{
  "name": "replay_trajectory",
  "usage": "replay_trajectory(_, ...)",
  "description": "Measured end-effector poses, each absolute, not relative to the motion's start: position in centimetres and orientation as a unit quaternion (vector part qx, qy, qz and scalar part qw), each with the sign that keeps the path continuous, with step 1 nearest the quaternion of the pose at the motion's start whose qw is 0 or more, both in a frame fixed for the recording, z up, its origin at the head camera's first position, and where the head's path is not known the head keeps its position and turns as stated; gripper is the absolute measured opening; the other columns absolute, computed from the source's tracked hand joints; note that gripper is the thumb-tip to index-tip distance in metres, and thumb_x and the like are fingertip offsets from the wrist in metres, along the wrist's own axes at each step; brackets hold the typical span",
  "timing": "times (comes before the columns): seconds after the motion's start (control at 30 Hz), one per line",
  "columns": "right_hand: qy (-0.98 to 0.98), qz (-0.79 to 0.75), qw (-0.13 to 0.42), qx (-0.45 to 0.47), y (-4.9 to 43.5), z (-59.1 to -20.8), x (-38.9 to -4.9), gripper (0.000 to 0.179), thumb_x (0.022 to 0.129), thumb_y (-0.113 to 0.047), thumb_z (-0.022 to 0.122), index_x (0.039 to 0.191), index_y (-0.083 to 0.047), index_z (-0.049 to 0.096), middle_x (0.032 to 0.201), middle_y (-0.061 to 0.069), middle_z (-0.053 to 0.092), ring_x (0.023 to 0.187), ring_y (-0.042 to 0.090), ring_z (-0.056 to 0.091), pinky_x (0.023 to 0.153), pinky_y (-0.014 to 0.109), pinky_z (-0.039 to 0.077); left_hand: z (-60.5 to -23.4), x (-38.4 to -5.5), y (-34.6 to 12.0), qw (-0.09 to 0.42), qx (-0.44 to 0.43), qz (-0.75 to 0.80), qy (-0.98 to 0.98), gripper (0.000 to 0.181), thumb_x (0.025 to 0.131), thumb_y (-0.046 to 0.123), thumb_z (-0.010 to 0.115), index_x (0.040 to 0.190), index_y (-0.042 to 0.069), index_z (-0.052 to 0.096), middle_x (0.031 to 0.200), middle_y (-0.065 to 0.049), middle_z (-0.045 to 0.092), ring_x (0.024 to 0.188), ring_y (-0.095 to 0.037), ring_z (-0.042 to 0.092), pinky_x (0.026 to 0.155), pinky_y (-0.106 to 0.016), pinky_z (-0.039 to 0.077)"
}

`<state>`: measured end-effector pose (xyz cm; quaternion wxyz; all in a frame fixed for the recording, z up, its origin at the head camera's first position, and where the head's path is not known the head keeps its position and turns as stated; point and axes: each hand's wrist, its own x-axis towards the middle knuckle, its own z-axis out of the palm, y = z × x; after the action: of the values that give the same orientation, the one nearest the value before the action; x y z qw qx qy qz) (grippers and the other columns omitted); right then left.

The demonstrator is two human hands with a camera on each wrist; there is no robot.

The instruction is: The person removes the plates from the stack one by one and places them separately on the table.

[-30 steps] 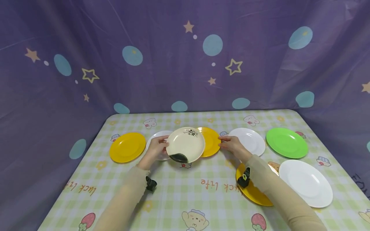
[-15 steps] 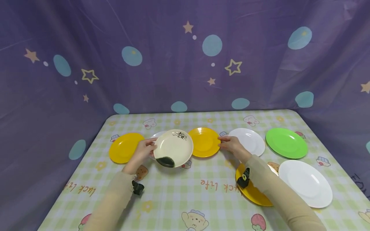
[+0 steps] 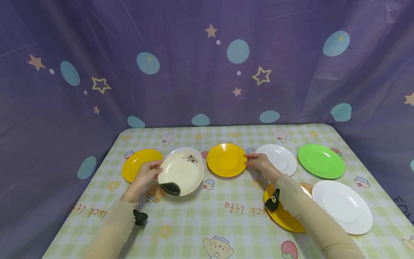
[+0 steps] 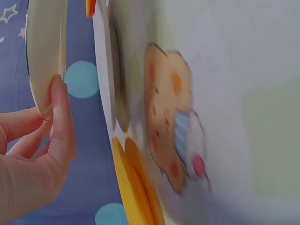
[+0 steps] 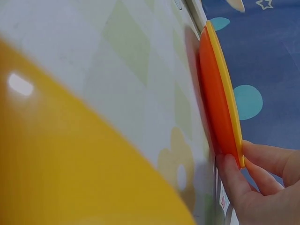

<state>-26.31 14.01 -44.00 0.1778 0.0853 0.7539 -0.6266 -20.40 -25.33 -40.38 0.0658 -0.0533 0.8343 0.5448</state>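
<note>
My left hand (image 3: 143, 180) pinches the left rim of a cream plate (image 3: 182, 172) with a dark green patch and a dark flower print. In the left wrist view the cream plate (image 4: 44, 51) is raised off the table, its rim between thumb and fingers. Partly behind it in the head view lies a white plate (image 3: 184, 149). My right hand (image 3: 261, 165) grips the right rim of the middle yellow plate (image 3: 226, 160). Seen from the right wrist, thumb and fingers lie on either side of that yellow plate's edge (image 5: 225, 89), which sits on or just above the cloth.
Another yellow plate (image 3: 137, 165) lies left of the cream one. To the right are a white plate (image 3: 279, 158), a green plate (image 3: 321, 160) and a larger white plate (image 3: 343, 207). Under my right forearm is a yellow plate (image 3: 284, 217). A purple curtain (image 3: 194, 72) hangs behind the table.
The cream plate has moved left and slightly nearer in my left hand, uncovering the whole middle yellow plate. My right hand has stayed at that yellow plate's rim.
</note>
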Motion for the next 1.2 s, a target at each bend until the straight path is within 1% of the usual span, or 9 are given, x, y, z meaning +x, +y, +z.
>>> replay_trajectory(0.1,0.749,-0.632,0.175,0.090,14.0,-44.0,-26.3,0.044,0.086,0.001,0.056,0.129,0.004,0.047,0.138,0.021,0.041,0.087,0.006,0.057,0.090,0.028,0.050,-40.5,-20.0,-26.1,0.053,-0.053,0.545,0.835,0.039,0.091,0.001,0.049,0.128,-0.010,0.044,0.097,-0.015,0.050,0.058,-0.007,0.051,0.053,-0.021,0.053)
replay_trajectory(0.2,0.749,-0.632,0.177,0.093,14.0,-43.9,-26.3,0.045,0.086,0.002,0.057,0.129,0.004,0.047,0.138,0.021,0.041,0.089,0.008,0.057,0.090,0.028,0.051,-40.7,-19.6,-26.9,0.041,-0.054,0.536,0.842,0.039,0.090,0.001,0.050,0.127,-0.011,0.045,0.094,-0.013,0.053,0.057,-0.006,0.051,0.051,-0.020,0.051)
replay_trajectory(0.33,0.754,-0.626,0.178,0.090,13.9,-43.9,-26.1,0.044,0.086,0.001,0.057,0.129,0.004,0.048,0.137,0.021,0.042,0.087,0.008,0.057,0.089,0.028,0.051,-40.8,-19.0,-28.0,0.041,-0.061,0.530,0.845,0.040,0.090,0.001,0.050,0.127,-0.012,0.044,0.091,-0.009,0.054,0.056,-0.004,0.051,0.051,-0.020,0.050)
replay_trajectory(0.6,0.758,-0.619,0.183,0.097,14.0,-43.9,-26.3,0.043,0.087,-0.001,0.056,0.129,0.002,0.048,0.137,0.019,0.042,0.094,0.011,0.057,0.090,0.028,0.050,-40.8,-18.2,-29.9,0.051,-0.061,0.524,0.848,0.043,0.090,0.002,0.050,0.129,-0.013,0.041,0.085,-0.003,0.055,0.056,-0.005,0.054,0.052,-0.022,0.052)
replay_trajectory(0.7,0.755,-0.622,0.184,0.095,14.0,-44.0,-26.3,0.044,0.087,0.000,0.056,0.130,0.002,0.047,0.138,0.019,0.041,0.096,0.012,0.057,0.092,0.029,0.049,-40.8,-17.9,-30.6,0.054,-0.060,0.514,0.854,0.044,0.090,0.002,0.050,0.130,-0.013,0.040,0.087,-0.005,0.056,0.056,-0.005,0.054,0.052,-0.022,0.052)
replay_trajectory(0.83,0.750,-0.628,0.185,0.094,14.0,-44.1,-26.2,0.044,0.087,0.000,0.056,0.130,0.003,0.046,0.138,0.020,0.041,0.100,0.014,0.057,0.094,0.031,0.048,-40.9,-17.5,-31.4,0.055,-0.060,0.495,0.865,0.044,0.089,0.003,0.051,0.129,-0.013,0.041,0.094,-0.012,0.057,0.057,-0.006,0.055,0.051,-0.023,0.051)
replay_trajectory(0.9,0.746,-0.633,0.184,0.094,14.0,-44.1,-26.2,0.044,0.087,0.001,0.055,0.130,0.004,0.046,0.138,0.021,0.040,0.101,0.016,0.057,0.095,0.032,0.048,-41.0,-17.2,-31.8,0.057,-0.063,0.488,0.869,0.045,0.089,0.004,0.052,0.129,-0.012,0.041,0.096,-0.013,0.057,0.057,-0.007,0.055,0.050,-0.024,0.051)
replay_trajectory(1.1,0.749,-0.629,0.184,0.093,14.0,-44.0,-26.2,0.044,0.087,0.000,0.055,0.130,0.003,0.046,0.138,0.020,0.041,0.104,0.017,0.055,0.094,0.031,0.048,-41.1,-16.4,-33.1,0.065,-0.069,0.482,0.871,0.046,0.089,0.004,0.051,0.130,-0.013,0.038,0.089,-0.003,0.057,0.057,-0.006,0.055,0.051,-0.024,0.051)
replay_trajectory(1.2,0.750,-0.628,0.185,0.093,14.0,-43.9,-26.3,0.044,0.087,0.000,0.056,0.130,0.002,0.047,0.138,0.019,0.041,0.102,0.016,0.055,0.094,0.030,0.048,-41.1,-16.0,-33.6,0.067,-0.070,0.477,0.874,0.047,0.090,0.005,0.051,0.131,-0.013,0.037,0.088,-0.001,0.057,0.057,-0.006,0.054,0.051,-0.023,0.050)
